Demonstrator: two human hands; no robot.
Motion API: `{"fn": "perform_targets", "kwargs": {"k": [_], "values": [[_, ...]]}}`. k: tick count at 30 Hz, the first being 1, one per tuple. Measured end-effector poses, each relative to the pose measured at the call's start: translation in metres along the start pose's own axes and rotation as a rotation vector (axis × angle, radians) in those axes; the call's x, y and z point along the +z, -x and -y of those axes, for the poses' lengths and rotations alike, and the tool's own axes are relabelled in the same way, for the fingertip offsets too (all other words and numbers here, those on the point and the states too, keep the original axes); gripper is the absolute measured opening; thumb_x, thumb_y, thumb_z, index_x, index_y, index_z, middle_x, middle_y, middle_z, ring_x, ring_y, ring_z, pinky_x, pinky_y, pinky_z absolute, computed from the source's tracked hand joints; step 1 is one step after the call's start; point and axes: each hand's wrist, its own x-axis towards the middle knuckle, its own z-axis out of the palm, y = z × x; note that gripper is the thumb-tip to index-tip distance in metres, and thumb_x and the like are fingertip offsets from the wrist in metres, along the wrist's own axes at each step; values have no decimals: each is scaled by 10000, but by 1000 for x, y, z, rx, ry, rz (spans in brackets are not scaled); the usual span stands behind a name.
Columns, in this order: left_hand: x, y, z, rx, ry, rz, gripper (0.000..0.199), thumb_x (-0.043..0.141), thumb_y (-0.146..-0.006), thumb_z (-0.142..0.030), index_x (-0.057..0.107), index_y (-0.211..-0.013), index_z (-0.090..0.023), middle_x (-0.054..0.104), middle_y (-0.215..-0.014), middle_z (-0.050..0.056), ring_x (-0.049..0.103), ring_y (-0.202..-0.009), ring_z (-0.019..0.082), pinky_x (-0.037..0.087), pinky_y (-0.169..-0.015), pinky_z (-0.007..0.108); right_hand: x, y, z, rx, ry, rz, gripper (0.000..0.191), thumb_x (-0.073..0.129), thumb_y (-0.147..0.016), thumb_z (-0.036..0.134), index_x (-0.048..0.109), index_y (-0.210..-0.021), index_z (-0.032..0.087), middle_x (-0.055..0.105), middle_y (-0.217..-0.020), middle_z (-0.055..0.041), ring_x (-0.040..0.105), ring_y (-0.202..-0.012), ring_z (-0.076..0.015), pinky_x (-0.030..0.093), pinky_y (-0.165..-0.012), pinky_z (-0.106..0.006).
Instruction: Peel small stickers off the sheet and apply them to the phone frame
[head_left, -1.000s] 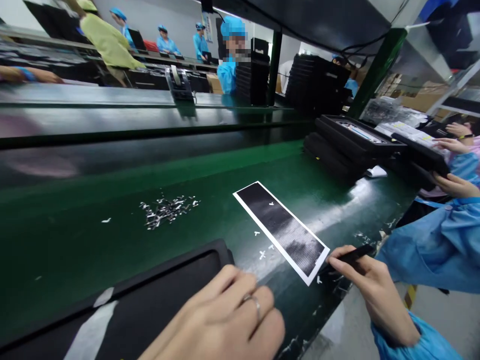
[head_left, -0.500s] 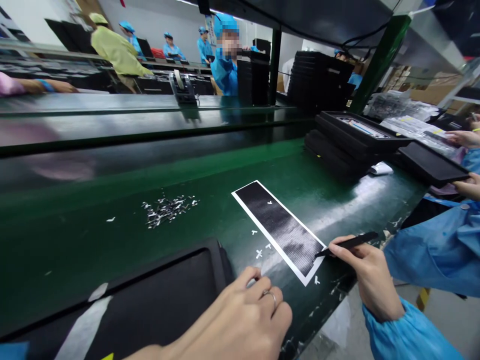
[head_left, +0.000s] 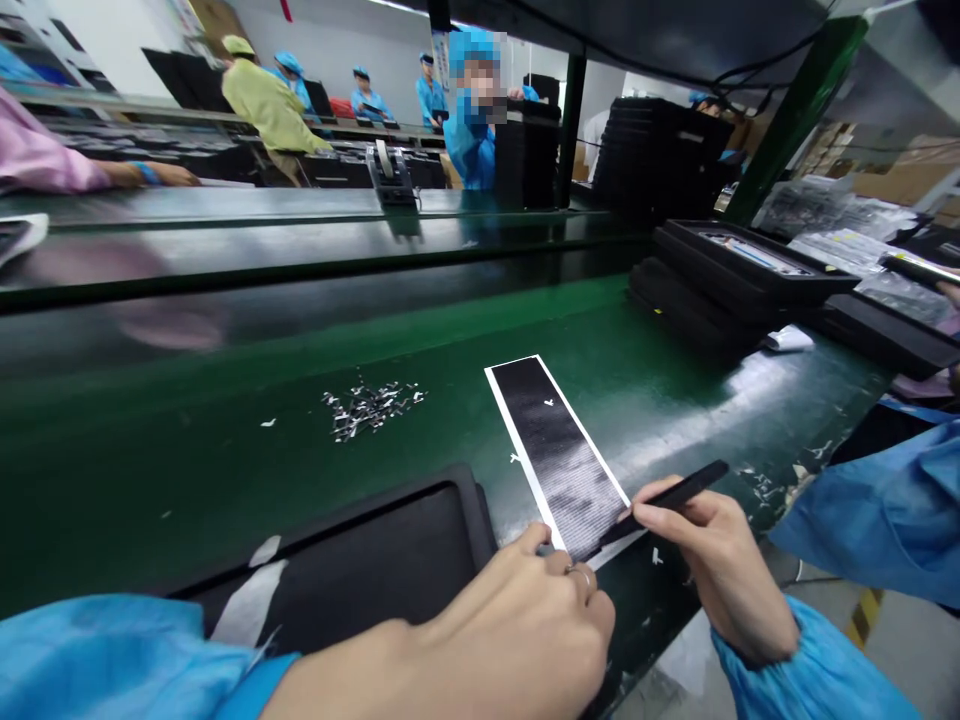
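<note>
A long sheet (head_left: pixel 551 430) with a dark, finely lined face and white borders lies on the green table. My right hand (head_left: pixel 712 550) pinches slim black tweezers (head_left: pixel 684 487), their tip low over the sheet's near end. My left hand (head_left: pixel 517 620), wearing a ring, rests at the sheet's near left edge. Its fingers are curled, with the index finger touching the border; whatever is under them is hidden. Tiny white Y-shaped pieces lie on the sheet and beside it. Further left is a small pile of black and white bits (head_left: pixel 367 410).
A black tray (head_left: pixel 390 550) with a whitish strip on its rim sits at the near left. Black trays (head_left: pixel 750 275) are stacked at the back right. A tape dispenser (head_left: pixel 390 175) stands on the far ledge. Other people work across and to the right.
My left hand has moved up onto the sheet's near edge, and the sheet has turned slightly. The tweezers' tip has shifted toward the near end. The view has swung a little left.
</note>
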Motion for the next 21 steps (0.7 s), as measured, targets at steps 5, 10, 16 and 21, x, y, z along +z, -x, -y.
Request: {"fn": "perform_targets", "kwargs": {"k": [5,10,16,21], "values": [[-12,-3,2,-42,216,117,230,463,-736,-65,609,-888,-154,582,-1048,97,514,-1001,250,400,-883,338,-14,8,-12,-48,83,-258,251,694,-615,401,648,-716,176,631,-762,-23,558,-720,-165,415,-614,-231],[-36,-25,-2,-141,240,494,250,552,-685,-96,633,-921,-111,488,-1199,171,450,-1091,352,415,-867,481,-18,12,-23,-69,156,-367,259,697,-602,413,659,-710,180,646,-771,-32,578,-726,-179,443,-626,-236],[-39,-32,-2,-89,200,652,352,558,-681,-98,589,-1030,-60,361,-1294,202,370,-1161,365,388,-893,519,-18,8,-25,-81,170,-394,276,703,-582,422,665,-704,176,649,-755,-41,587,-707,-193,459,-601,-249],[-35,-29,0,-52,180,607,396,579,-655,-90,575,-1048,-43,349,-1291,219,328,-1182,386,386,-889,535,-17,7,-23,-70,177,-389,257,698,-601,407,659,-702,174,647,-771,-41,582,-719,-185,454,-614,-244]]}}
